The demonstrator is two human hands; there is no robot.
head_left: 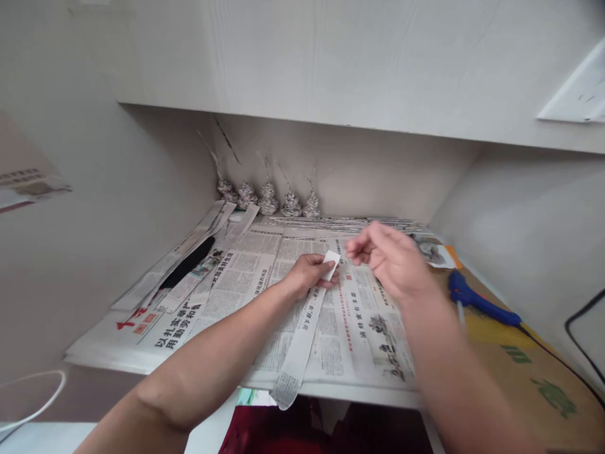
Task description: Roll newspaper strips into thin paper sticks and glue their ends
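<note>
My left hand [312,274] is closed around the upper part of a long newspaper strip [300,340]. The strip slants down towards me, and its lower end hangs past the table's front edge. Under my left thumb a small white piece of paper [332,260] sticks up; whether it is the strip's own end I cannot tell. To the right, apart from the strip, my right hand [385,255] is raised above the newspaper sheets [350,309]. Its fingers are curled together in a pinch, slightly blurred, and what is in them, if anything, is hidden.
Several small coiled-paper gourd shapes [268,200] stand along the back wall. Thin rolled-paper sticks [350,224] lie before them. More strips [182,252] and a black object [191,261] are at left. A blue glue gun [482,304] rests on cardboard [534,403] at right. A shelf [331,69] overhangs.
</note>
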